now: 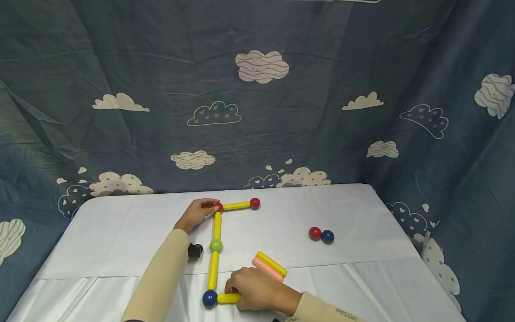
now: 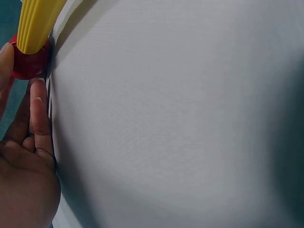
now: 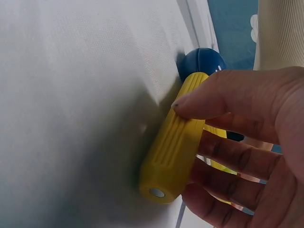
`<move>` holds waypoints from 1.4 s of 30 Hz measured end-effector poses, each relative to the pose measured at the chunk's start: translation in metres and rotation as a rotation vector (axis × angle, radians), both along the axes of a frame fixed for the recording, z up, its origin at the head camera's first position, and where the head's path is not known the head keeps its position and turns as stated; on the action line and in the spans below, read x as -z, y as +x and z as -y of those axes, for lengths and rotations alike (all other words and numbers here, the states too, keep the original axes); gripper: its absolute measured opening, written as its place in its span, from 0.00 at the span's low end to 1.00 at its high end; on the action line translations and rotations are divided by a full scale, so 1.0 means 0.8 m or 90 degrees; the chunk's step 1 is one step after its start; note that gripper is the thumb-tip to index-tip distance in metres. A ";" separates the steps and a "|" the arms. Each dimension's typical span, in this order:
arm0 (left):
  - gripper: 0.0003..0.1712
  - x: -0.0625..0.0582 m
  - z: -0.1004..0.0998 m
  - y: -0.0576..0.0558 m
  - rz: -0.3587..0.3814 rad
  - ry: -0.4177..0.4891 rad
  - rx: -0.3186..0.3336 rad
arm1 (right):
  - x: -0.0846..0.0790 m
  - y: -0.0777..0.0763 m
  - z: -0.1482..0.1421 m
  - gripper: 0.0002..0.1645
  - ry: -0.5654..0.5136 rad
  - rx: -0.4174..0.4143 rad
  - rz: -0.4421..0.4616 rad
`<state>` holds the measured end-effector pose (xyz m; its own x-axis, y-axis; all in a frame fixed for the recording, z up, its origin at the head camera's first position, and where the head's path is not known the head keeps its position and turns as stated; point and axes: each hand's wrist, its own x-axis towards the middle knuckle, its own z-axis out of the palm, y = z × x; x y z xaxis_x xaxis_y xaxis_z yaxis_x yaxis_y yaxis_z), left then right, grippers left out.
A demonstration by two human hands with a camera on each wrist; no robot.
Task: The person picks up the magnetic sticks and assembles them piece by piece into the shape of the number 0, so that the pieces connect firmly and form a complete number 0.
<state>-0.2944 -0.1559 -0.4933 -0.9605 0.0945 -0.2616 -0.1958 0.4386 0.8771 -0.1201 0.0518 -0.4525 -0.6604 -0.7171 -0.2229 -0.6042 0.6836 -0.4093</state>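
My left hand [image 1: 197, 214] grips a red ball [image 1: 219, 207] between thumb and fingers; in the left wrist view a yellow rod [image 2: 38, 26] meets that ball. From it one yellow rod [image 1: 236, 205] runs right to a second red ball [image 1: 255, 203]. Another yellow rod [image 1: 217, 226] leads down to a green ball [image 1: 215, 245], then a further yellow rod [image 1: 213, 270] reaches a blue ball [image 1: 209, 298]. My right hand [image 1: 259, 288] pinches a yellow magnetic rod [image 3: 171, 142] touching the blue ball. Its free end shows a metal disc.
A loose yellow rod [image 1: 272, 264] and a pink rod [image 1: 268, 269] lie side by side beyond my right hand. Farther right, a red ball [image 1: 315, 233] touches a blue ball [image 1: 327, 236]. A black object [image 1: 195, 251] sits by my left forearm. A cloud-print curtain [image 1: 261, 112] hangs behind the white table [image 1: 362, 214].
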 end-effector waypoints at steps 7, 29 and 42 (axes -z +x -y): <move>0.20 0.000 0.001 -0.001 -0.001 0.004 0.001 | 0.002 0.000 -0.002 0.18 -0.012 0.003 0.009; 0.21 0.001 0.000 -0.002 -0.001 -0.005 0.003 | -0.025 -0.062 -0.109 0.14 -0.154 0.193 0.046; 0.21 0.001 0.001 -0.002 -0.008 -0.016 0.006 | -0.003 -0.106 -0.220 0.16 -0.194 0.353 -0.094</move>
